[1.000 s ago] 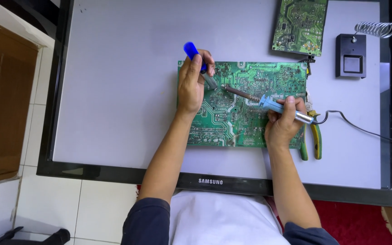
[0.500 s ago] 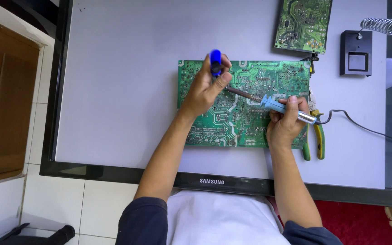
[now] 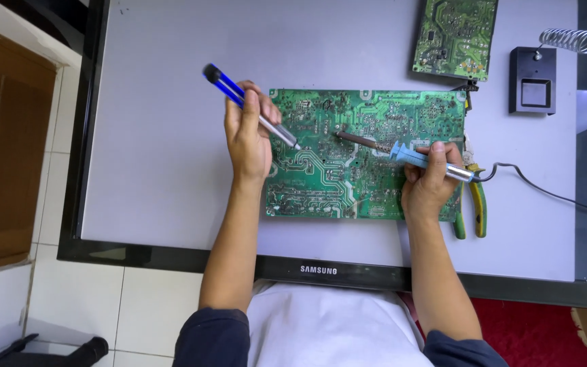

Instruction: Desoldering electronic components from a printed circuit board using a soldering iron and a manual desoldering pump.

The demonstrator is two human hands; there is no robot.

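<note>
The board is matt green laminate with dull solder traces. The pump in the left hand has a glossy blue plastic barrel and a metal tip. The iron in the right hand has a pale blue plastic grip and a dark metal shaft. The panel beneath is smooth, matt grey, framed in glossy black plastic.

Large circuit board: green, with pale green trace lines and silver solder dots. Smaller circuit board, far right: same green, dark components. Soldering iron: light blue handle, dark brown tip, black cord. Tool in left hand: blue and black upper body, silver lower barrel. Pliers: green and yellow handles. Iron stand: black base, silver coil. Work surface: pale grey-lavender, black frame. Sleeves dark navy; shirt white.
</note>
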